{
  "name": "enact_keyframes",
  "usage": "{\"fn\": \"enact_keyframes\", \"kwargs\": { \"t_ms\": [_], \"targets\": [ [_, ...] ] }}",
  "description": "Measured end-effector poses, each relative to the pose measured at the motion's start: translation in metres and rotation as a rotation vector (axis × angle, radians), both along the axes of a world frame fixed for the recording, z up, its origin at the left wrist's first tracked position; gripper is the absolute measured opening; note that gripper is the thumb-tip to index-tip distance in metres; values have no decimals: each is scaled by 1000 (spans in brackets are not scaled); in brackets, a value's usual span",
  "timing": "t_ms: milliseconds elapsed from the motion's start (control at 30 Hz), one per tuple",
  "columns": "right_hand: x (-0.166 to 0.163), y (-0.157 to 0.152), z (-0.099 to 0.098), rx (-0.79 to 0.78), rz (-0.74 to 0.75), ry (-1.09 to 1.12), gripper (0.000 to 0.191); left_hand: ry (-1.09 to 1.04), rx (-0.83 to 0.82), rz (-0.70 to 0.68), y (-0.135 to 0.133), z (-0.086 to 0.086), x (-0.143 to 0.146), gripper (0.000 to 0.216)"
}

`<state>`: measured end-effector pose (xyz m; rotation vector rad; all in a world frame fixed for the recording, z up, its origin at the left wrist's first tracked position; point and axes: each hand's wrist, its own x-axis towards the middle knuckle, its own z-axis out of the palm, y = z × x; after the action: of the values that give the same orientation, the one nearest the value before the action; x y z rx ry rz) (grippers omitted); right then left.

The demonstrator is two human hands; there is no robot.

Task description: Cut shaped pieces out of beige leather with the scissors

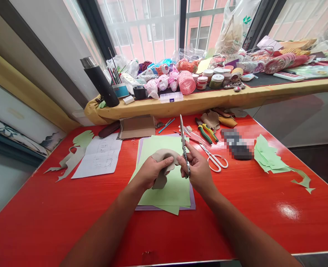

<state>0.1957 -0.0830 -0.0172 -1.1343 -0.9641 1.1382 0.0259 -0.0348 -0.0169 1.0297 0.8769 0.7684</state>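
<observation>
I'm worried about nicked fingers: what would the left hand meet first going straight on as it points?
Past the grey piece it holds, the left hand would likely meet the scissors in the right hand first, though depth is hard to judge.

Looking at a super glossy red tabletop (69, 215), smooth and lacquer-like, throwing back a white glare right of the paper stack (166, 196). Getting plain matt paper in that stack, green over lilac. Over it, seeing shiny bare metal on the metal scissors (183, 142) and dull, smooth grey card (160, 182). Beyond the stack, got matt brown cardboard (137, 128), pliers (205, 135) with plasticky grips, and white-handled scissors (210, 154), slick plastic by the look. Way past the stack, spotting a matt black flask (102, 87) with a brushed-looking metal cap (88, 62), a clear plastic case (171, 97) and a crinkly see-through bag (233, 31).
</observation>
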Motion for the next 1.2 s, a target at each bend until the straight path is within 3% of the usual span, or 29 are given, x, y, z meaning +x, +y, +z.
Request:
{"fn": "enact_keyframes", "kwargs": {
  "t_ms": [100,267,467,667,800,1033,1200],
  "targets": [
    [2,1,-1,-22,23,-1,92,26,11,115,3,-4,-5,40],
    [6,-1,-4,-78,84,35,96,14,113,419,21,-12,-20,37],
    [-1,-8,-22,-41,306,-6,91,-132,164,541,34,-15,-32,35],
    [-6,-12,-40,-120,437,46,90,-255,163,700,44,-13,-44,36],
    [-4,-15,-33,-69,566,113,95,-332,123,680,45,-9,-47,38],
    [-11,-15,-24,-194,489,66,93,-365,13,405,30,5,-41,46],
    [-13,-15,-25,-220,507,68,97,-366,34,378,26,9,-37,42]
  ]
}}
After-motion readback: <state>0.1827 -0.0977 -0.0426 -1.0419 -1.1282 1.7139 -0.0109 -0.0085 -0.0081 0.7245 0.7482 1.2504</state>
